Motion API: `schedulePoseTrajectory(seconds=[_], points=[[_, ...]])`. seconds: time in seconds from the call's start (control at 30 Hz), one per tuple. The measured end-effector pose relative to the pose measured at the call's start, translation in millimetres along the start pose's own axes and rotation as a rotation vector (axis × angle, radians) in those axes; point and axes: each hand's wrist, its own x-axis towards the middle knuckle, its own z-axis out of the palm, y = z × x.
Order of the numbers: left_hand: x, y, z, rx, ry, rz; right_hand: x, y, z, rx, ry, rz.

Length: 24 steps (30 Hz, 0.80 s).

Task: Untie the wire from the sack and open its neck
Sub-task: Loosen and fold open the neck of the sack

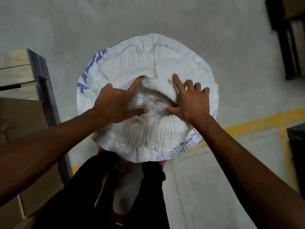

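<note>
A white woven sack (189, 63) with blue print stands upright on the floor, seen from above. Its pleated neck (153, 129) is spread into a ring, and a clear plastic liner (145, 101) shows in the hole at the middle. My left hand (113, 103) lies on the left rim of the hole, forefinger hooked under the far edge and thumb on the liner. My right hand (191, 98) presses flat on the right rim, fingers spread, thumb at the liner. No wire is visible.
Cardboard boxes (18, 123) and a grey metal frame (44, 76) stand at the left. A dark pallet or rack (290, 40) sits at the upper right and a dark box (297, 146) at the right edge. A yellow floor line (257, 123) runs behind the sack. My dark-trousered legs (145, 195) are below.
</note>
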Motion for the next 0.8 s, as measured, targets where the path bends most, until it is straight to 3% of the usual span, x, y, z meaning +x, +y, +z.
schedulePoseTrajectory(seconds=[0.17, 0.23, 0.3, 0.37, 0.47, 0.57, 0.67, 0.8], points=[[-26.1, -8.7, 11.9, 0.006, -0.025, 0.298, -24.0, 25.9, 18.0, -0.028, -0.05, -0.018], [-29.2, -8.5, 15.4, -0.148, -0.065, 0.145, -27.4, 26.9, 22.0, -0.008, -0.027, 0.042], [-18.9, -6.0, 13.5, -0.274, 0.025, -0.08, -20.4, 17.4, 21.0, -0.027, 0.034, 0.092], [-0.5, -5.0, 11.8, -0.262, 0.153, -0.18, -7.8, 1.9, 17.8, -0.052, 0.082, 0.084], [23.7, -7.5, 18.3, -0.231, 0.077, -0.315, 9.3, -10.7, 15.2, -0.013, 0.101, 0.057], [34.4, -4.7, 26.9, -0.381, 0.1, -0.299, 12.2, -3.5, 20.2, 0.442, 0.199, 0.067], [41.2, -1.7, 21.0, -0.699, 0.198, -0.29, 11.5, 2.0, 14.5, 0.96, 0.377, 0.136], [45.0, -11.9, 5.3, -1.022, 0.129, -0.258, 23.2, 12.1, 10.0, 1.089, 0.239, 0.215]])
